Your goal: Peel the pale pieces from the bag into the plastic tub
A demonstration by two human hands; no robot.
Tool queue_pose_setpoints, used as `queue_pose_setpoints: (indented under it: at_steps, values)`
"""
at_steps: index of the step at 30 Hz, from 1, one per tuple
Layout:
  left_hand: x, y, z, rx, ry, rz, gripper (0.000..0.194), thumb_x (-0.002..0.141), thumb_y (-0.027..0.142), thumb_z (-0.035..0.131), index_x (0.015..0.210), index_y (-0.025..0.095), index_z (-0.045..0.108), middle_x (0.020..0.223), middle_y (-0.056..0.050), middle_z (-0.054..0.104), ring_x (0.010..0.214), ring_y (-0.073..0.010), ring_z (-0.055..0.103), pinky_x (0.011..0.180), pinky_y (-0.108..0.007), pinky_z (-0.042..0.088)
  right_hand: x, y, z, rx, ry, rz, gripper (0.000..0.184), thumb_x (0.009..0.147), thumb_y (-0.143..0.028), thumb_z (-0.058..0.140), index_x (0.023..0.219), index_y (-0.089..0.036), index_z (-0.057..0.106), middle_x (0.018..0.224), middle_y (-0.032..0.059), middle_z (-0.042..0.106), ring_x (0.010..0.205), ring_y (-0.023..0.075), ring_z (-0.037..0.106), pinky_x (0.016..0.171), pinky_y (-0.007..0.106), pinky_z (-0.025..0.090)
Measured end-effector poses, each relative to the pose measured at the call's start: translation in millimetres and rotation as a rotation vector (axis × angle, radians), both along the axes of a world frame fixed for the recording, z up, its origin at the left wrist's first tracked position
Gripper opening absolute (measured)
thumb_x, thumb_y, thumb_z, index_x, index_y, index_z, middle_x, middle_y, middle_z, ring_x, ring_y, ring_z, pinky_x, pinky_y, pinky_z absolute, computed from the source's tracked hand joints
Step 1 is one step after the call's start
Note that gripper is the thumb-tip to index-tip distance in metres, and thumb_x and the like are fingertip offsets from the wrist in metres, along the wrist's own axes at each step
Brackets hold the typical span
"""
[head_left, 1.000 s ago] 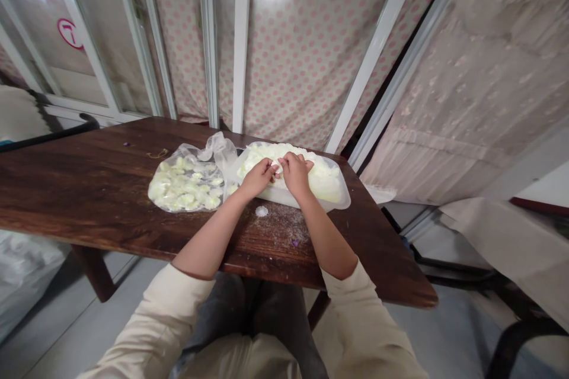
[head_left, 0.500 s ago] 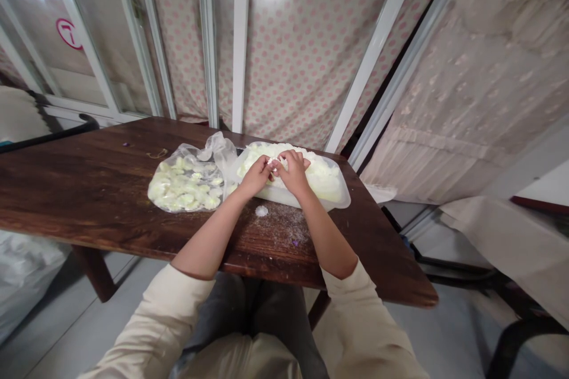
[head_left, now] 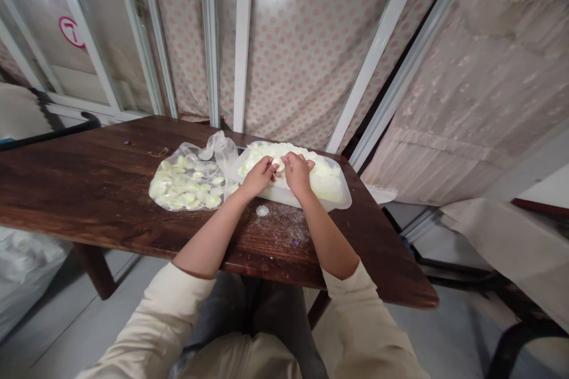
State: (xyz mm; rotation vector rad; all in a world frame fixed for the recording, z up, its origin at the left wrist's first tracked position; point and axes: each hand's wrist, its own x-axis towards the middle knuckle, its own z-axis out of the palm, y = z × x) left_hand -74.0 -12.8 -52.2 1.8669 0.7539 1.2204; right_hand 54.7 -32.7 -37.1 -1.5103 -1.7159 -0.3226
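Above a translucent plastic tray, my left hand and my right hand meet with fingers closed. Between their fingertips is a small white piece, perhaps petal-like; its exact shape is too small to make out. A heap of thin white and pale yellow-green pieces fills the tray below. Left of the tray lies a clear plastic bag holding several pale yellow-green, flower-like pieces. One white scalloped piece rests on the wood in front of the tray.
The dark wooden table has white specks and a purple scrap near its front edge. A yellowish loop lies behind the bag. Framed glass panels with a dotted curtain stand behind. A cloth-draped surface is at right.
My fingers have shifted slightly around the white piece, with the right hand's fingers turned a little. The bag and tray stay where they were.
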Motion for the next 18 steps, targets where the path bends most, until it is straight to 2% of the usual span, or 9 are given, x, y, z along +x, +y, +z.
queue_pose_setpoints:
  at_steps: [6, 10, 15, 18]
  values:
    - [0, -3, 2.0, 0.000, 0.026, 0.025, 0.019, 0.082, 0.037, 0.042, 0.079, 0.018, 0.044, 0.069, 0.001, 0.057, 0.057, -0.0093, 0.051, 0.062, -0.025, 0.039, 0, 2, -1.8, 0.043, -0.017, -0.088, 0.030, 0.089, -0.034, 0.034, 0.073, -0.018, 0.054, 0.068, 0.0009, 0.059, 0.079, 0.0163, 0.048, 0.073, 0.030, 0.019]
    - [0, -4, 4.4, -0.020, -0.030, 0.027, 0.020, 0.083, 0.036, 0.040, 0.076, 0.018, 0.040, 0.068, 0.001, 0.057, 0.055, -0.0082, 0.051, 0.061, -0.024, 0.039, 7, 5, -0.8, 0.055, 0.177, -0.151, 0.032, 0.089, -0.037, 0.030, 0.074, -0.018, 0.051, 0.066, -0.0001, 0.057, 0.071, 0.0150, 0.049, 0.074, 0.030, 0.022]
    - [1, -4, 4.7, -0.050, -0.088, 0.013, 0.020, 0.082, 0.036, 0.043, 0.077, 0.017, 0.040, 0.066, 0.001, 0.057, 0.052, -0.0079, 0.050, 0.058, -0.023, 0.040, 10, 6, -1.7, 0.034, 0.331, -0.060, 0.027, 0.085, -0.046, 0.034, 0.086, -0.021, 0.043, 0.060, -0.0055, 0.049, 0.061, 0.0127, 0.047, 0.078, 0.032, 0.025]
    - [0, -4, 4.9, -0.073, -0.113, 0.038, 0.020, 0.081, 0.036, 0.044, 0.077, 0.017, 0.039, 0.064, 0.002, 0.056, 0.051, -0.0080, 0.050, 0.056, -0.023, 0.040, 8, 6, -3.2, 0.053, 0.404, -0.012, 0.017, 0.084, -0.038, 0.034, 0.090, -0.022, 0.034, 0.065, -0.0052, 0.047, 0.064, 0.0133, 0.048, 0.078, 0.032, 0.027]
